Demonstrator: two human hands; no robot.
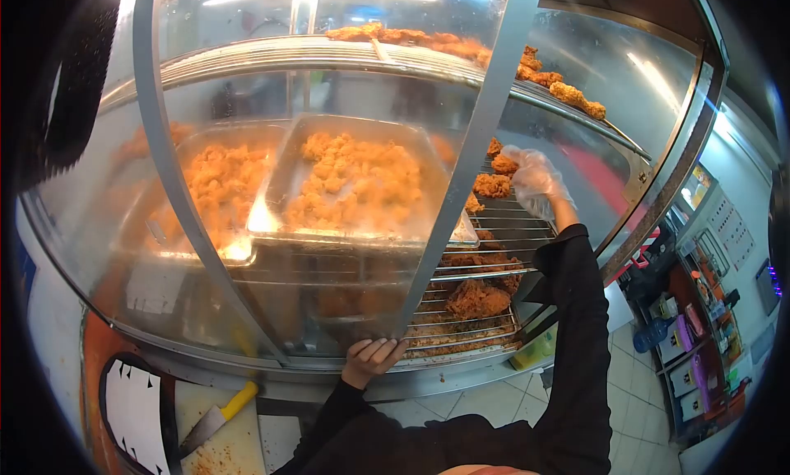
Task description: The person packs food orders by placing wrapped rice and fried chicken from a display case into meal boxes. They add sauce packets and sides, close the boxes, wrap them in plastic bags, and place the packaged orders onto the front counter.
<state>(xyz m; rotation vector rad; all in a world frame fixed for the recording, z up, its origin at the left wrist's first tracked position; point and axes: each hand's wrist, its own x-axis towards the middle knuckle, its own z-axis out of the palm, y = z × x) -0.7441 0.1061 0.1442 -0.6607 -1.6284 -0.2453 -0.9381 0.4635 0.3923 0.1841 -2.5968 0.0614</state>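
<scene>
A clear plastic glove covers my right hand, which reaches through the open side of the glass display cabinet. Its fingers close against a piece of fried chicken on the middle wire rack; the glove partly hides the fingertips. Another fried chicken piece lies just beside it. Bare and lower down, my left hand has its fingers curled over the bottom frame of the sliding glass door. Behind the misted glass, two metal trays hold small fried pieces.
More fried chicken sits on the upper rack; a large piece rests on the lower rack. The metal door post stands left of my right arm. A yellow-handled knife lies on a cutting board. Shelves stand at right.
</scene>
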